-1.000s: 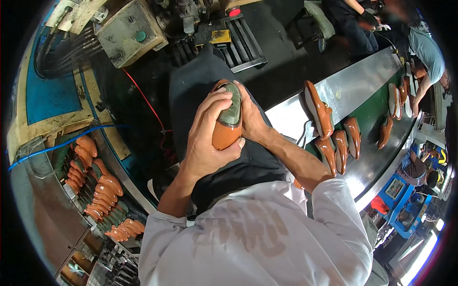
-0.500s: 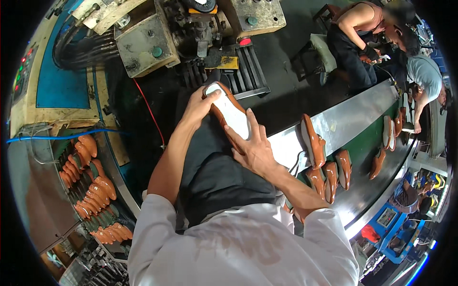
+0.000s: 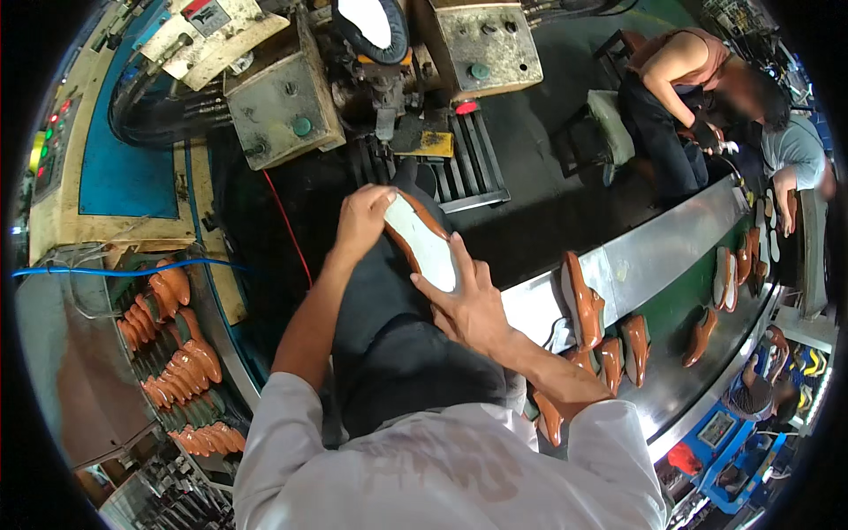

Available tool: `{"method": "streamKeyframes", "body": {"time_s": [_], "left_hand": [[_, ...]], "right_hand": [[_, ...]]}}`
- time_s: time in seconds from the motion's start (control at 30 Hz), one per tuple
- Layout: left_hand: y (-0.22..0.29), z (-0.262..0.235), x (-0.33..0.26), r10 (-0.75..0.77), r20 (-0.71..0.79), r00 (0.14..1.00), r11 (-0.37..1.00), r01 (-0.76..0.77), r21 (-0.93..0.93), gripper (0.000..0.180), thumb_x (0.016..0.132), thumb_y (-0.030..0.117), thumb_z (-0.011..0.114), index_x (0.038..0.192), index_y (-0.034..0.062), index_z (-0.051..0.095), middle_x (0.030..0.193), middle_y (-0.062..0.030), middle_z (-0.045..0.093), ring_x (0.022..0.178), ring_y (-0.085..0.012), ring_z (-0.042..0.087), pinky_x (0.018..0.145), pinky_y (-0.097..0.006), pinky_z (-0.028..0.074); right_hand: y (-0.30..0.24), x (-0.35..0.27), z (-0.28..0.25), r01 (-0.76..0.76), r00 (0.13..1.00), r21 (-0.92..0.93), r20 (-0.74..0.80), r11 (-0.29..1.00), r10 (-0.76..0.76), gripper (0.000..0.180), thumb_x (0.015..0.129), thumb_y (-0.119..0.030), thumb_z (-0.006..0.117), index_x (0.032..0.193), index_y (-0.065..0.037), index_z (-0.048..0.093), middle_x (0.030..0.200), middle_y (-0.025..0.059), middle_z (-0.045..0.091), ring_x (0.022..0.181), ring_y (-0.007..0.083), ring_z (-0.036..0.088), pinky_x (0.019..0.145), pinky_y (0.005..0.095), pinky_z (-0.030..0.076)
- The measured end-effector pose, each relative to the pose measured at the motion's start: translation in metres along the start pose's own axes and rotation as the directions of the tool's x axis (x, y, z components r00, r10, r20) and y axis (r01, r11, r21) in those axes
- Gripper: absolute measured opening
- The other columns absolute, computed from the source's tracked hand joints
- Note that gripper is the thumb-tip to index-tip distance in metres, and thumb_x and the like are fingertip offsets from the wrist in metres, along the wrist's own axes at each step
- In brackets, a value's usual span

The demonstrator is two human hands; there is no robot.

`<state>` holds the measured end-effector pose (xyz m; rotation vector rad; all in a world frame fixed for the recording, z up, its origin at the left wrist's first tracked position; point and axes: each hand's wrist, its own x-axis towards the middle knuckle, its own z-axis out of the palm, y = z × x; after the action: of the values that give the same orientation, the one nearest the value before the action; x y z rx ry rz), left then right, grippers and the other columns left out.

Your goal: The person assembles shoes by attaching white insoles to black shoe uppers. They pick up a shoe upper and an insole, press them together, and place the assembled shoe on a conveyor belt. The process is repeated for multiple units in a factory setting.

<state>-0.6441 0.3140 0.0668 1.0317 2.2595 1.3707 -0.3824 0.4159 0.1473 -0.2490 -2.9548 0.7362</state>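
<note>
A brown shoe [image 3: 424, 240], its white sole turned up, lies held over my dark trousers [image 3: 375, 300]. My left hand [image 3: 365, 216] grips its far end, the fingers on the outer side and the thumb at the sole's edge. Around the near end, my right hand [image 3: 473, 296] is closed, thumb and fingers on opposite sides of the shoe. Both palms face the shoe, and the fingertips beneath it are hidden.
Ahead stands a machine with a black padded cradle [image 3: 378, 31] and two control boxes [image 3: 287, 102]. A metal-edged conveyor [image 3: 654, 243] carries several brown shoes [image 3: 583, 300] on my right. Racked orange-brown shoes [image 3: 190, 358] are at left. Two co-workers [image 3: 676, 88] sit far right.
The view has tilted up, showing more of the machine's padded cradle. My left thumb has slid from the sole's face toward its edge. Both hands still hold the shoe.
</note>
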Motion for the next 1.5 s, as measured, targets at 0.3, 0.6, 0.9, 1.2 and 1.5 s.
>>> {"method": "streamKeyframes", "body": {"time_s": [0.3, 0.6, 0.9, 1.2, 1.5], "left_hand": [[0.016, -0.03, 0.024, 0.067, 0.317, 0.946, 0.993, -0.093, 0.067, 0.013, 0.1, 0.01, 0.071, 0.108, 0.0005, 0.075, 0.099, -0.0178, 0.071, 0.093, -0.0376, 0.072, 0.079, -0.041, 0.055], [0.005, -0.076, 0.173, -0.186, -0.322, 0.928, 0.836, -0.023, -0.549, 0.043, 0.108, 0.041, 0.064, 0.125, 0.0026, 0.07, 0.102, -0.0036, 0.072, 0.096, -0.0135, 0.066, 0.092, -0.032, 0.052], [0.085, -0.134, 0.274, -0.251, 0.163, 0.954, 0.43, 0.261, -0.864, 0.043, 0.1, 0.025, 0.072, 0.134, 0.0009, 0.062, 0.116, -0.015, 0.075, 0.098, -0.0278, 0.076, 0.088, -0.042, 0.064], [0.078, -0.165, 0.031, -0.425, 0.085, 0.901, 0.434, 0.286, -0.854, 0.089, 0.079, 0.014, 0.073, 0.157, -0.004, 0.034, 0.132, -0.03, 0.063, 0.107, -0.0468, 0.074, 0.094, -0.058, 0.064], [-0.003, -0.088, -0.084, -0.598, 0.225, 0.769, 0.234, 0.436, -0.869, 0.077, 0.095, 0.005, 0.063, 0.165, 0.0057, 0.032, 0.131, -0.0228, 0.066, 0.109, -0.0406, 0.073, 0.097, -0.051, 0.061]], "right_hand": [[0.01, 0.016, -0.025, 0.05, 0.992, 0.016, 0.118, 0.999, -0.051, 0.068, 0.078, -0.019, 0.082, 0.141, -0.038, 0.069, 0.165, 0.0384, 0.026, 0.112, 0.048, 0.058, 0.086, 0.0516, 0.063], [0.037, 0.033, -0.091, -0.063, 0.975, 0.002, -0.212, 0.998, 0.062, 0.06, 0.081, -0.02, 0.082, 0.14, -0.025, 0.074, 0.161, 0.046, 0.026, 0.131, 0.0576, 0.054, 0.103, 0.0571, 0.054], [0.03, 0.212, -0.166, -0.02, 0.903, -0.16, -0.427, 0.987, -0.051, 0.066, 0.081, -0.017, 0.082, 0.144, -0.032, 0.069, 0.163, 0.0386, 0.028, 0.123, 0.057, 0.057, 0.101, 0.0576, 0.056], [0.028, 0.363, -0.11, -0.006, 0.856, -0.105, -0.514, 0.994, -0.049, 0.064, 0.088, -0.022, 0.077, 0.148, -0.035, 0.064, 0.165, 0.0428, 0.021, 0.124, 0.0635, 0.052, 0.101, 0.06, 0.055], [0.028, 0.359, -0.087, 0.056, 0.848, -0.069, -0.523, 0.996, -0.084, 0.07, 0.087, -0.023, 0.079, 0.154, -0.032, 0.058, 0.162, 0.0448, 0.022, 0.142, 0.0631, 0.039, 0.114, 0.0615, 0.043]]}}
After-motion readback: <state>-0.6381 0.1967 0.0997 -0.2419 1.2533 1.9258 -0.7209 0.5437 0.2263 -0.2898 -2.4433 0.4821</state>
